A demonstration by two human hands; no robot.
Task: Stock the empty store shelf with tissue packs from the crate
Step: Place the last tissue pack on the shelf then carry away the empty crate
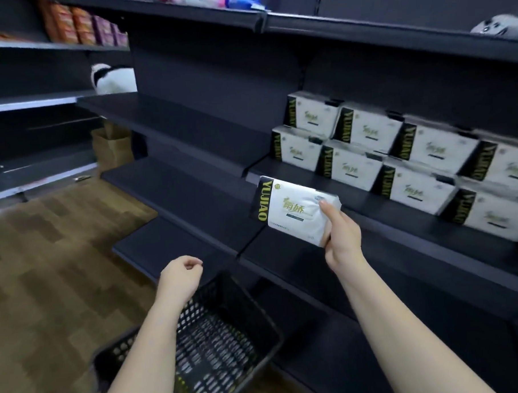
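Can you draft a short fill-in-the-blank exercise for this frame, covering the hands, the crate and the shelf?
1. The tissue pack is gripped by the person's ____ hand.
2. The left hand hangs loosely curled above the black ____ on the floor.
3. The printed tissue packs already on the shelf are stacked ____ layers high.
4. The crate shows ____ tissue packs inside.

Missing words: right; crate; two; no

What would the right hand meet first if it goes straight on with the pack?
Probably the bare shelf left of the stocked packs. The right hand points up and toward the rack with its pack leading, and nothing shows between. Depth is unclear, so the shelf's front edge may come first.
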